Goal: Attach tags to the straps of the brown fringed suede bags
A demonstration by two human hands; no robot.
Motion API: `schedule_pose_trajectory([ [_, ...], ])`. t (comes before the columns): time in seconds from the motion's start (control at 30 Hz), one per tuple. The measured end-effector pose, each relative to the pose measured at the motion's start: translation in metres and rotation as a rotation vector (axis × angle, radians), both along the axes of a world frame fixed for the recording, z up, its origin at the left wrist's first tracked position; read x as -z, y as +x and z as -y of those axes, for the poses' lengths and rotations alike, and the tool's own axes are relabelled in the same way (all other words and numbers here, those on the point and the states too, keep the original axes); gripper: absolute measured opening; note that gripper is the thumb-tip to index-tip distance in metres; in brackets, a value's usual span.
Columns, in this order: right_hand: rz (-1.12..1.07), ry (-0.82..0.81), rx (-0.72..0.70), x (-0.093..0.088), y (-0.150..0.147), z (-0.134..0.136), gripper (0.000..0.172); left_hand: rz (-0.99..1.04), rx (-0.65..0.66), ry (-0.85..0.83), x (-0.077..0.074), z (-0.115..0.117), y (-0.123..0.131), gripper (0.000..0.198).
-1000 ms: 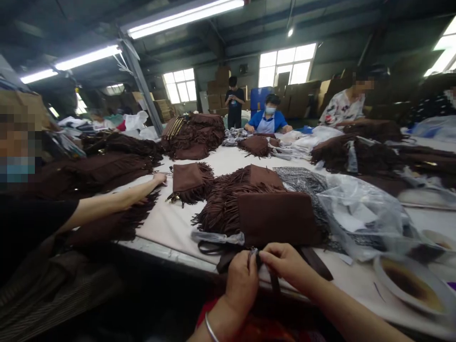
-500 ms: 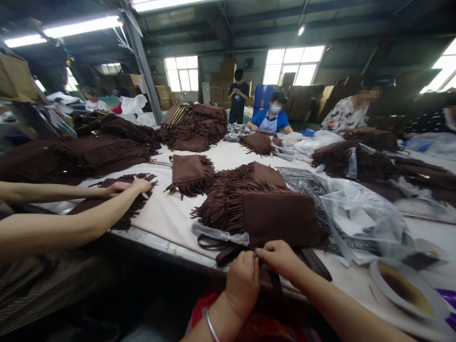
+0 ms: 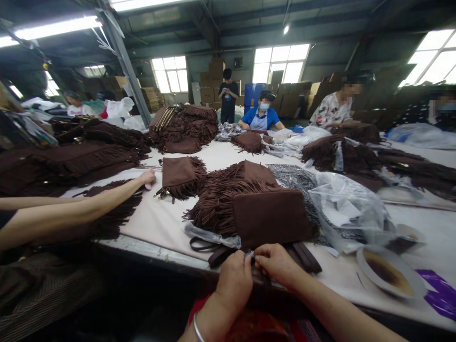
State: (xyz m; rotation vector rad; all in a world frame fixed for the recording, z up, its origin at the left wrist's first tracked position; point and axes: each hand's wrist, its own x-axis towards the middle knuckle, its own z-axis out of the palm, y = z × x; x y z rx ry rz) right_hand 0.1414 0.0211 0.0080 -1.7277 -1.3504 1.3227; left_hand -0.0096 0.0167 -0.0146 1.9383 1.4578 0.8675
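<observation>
Both hands meet at the table's near edge, in front of a dark brown bag point(image 3: 272, 218) lying flat. My left hand point(image 3: 235, 275), with a silver bangle on its wrist, is closed in a pinch. Its fingertips hold a small shiny greyish piece point(image 3: 250, 254), too small to make out. My right hand point(image 3: 276, 262) pinches the same spot from the other side. Brown straps point(image 3: 306, 258) lie around the hands, and part of one hangs below them in shadow. A clear plastic sleeve point(image 3: 213, 236) lies just left of the bag. Brown fringe point(image 3: 213, 202) spreads behind it.
A smaller fringed bag point(image 3: 177, 172) lies further back. To the right are a crumpled clear plastic bag point(image 3: 349, 199), a round dish point(image 3: 388, 271) with brownish contents and purple film point(image 3: 441, 292). A co-worker's arm point(image 3: 117, 199) reaches in from the left. Bag piles point(image 3: 181, 126) stand behind.
The view has turned slightly right. More of the shiny piece shows between my fingertips; both hands stay pinched together. The co-worker's nearer hand has lifted off the fringed piece at left.
</observation>
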Motion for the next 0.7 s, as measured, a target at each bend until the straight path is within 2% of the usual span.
schedule_pose_trajectory([
  [0.2,-0.044,0.024,0.047,0.013,-0.004,0.004,0.015,0.717,-0.112,-0.777,-0.012,0.007,0.009,0.029],
  [0.33,0.058,0.159,0.007,0.014,-0.005,0.007,0.015,1.032,-0.153,-1.044,-0.014,0.014,0.012,0.028],
  [0.43,0.080,0.188,-0.034,0.012,-0.004,0.009,0.017,1.208,-0.231,-1.246,-0.016,0.017,0.014,0.026],
  [0.53,0.157,0.203,-0.067,0.009,0.002,0.014,0.018,1.279,-0.292,-1.286,-0.018,0.020,0.016,0.025],
  [0.7,0.258,0.287,0.078,0.004,0.011,0.028,0.021,1.115,-0.267,-1.061,-0.019,0.028,0.020,0.024],
])
